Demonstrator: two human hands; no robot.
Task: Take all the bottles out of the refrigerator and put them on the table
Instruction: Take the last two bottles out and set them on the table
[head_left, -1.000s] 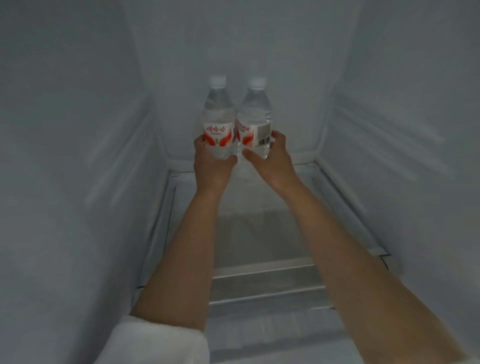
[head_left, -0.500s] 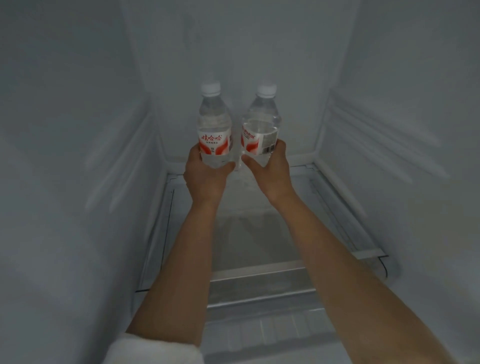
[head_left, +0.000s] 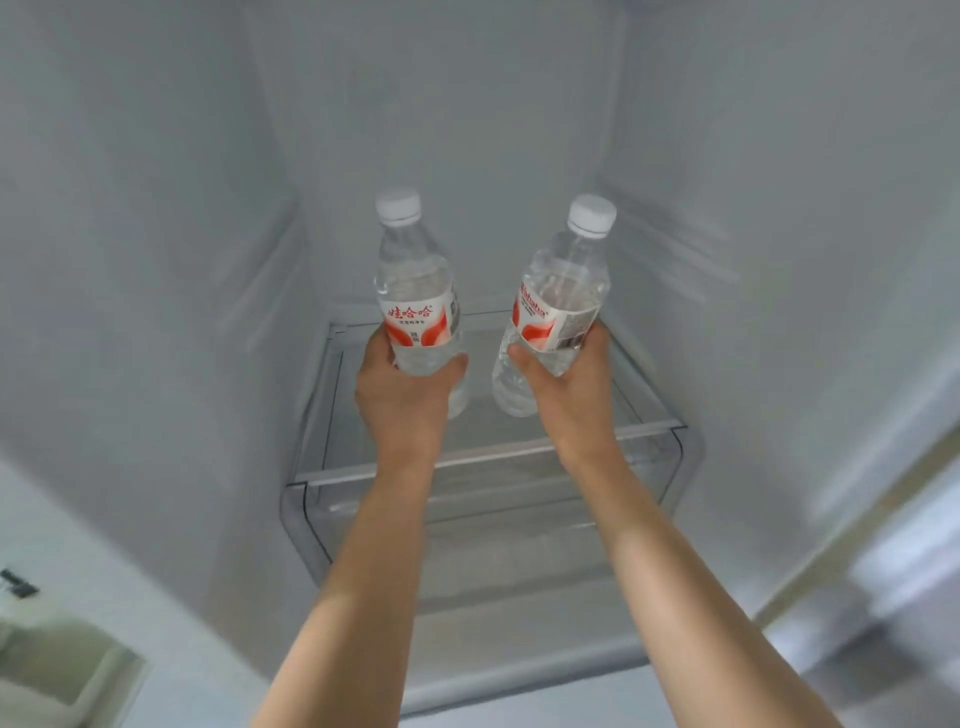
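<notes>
Two clear water bottles with white caps and red-and-white labels are held up inside the white refrigerator. My left hand grips the left bottle round its lower half, and that bottle stands upright. My right hand grips the right bottle, which leans to the right at the top. Both bottles hang above the glass shelf, apart from each other. I see no other bottle in this compartment.
White refrigerator walls close in on the left, back and right. Below the glass shelf sits a clear drawer. A door bin shows at the lower left, and the metallic door edge at the lower right.
Both hands have drawn back toward me with the bottles, lifted off the shelf. The bottles have moved apart, and the right one now leans outward. More of the refrigerator's front shows.
</notes>
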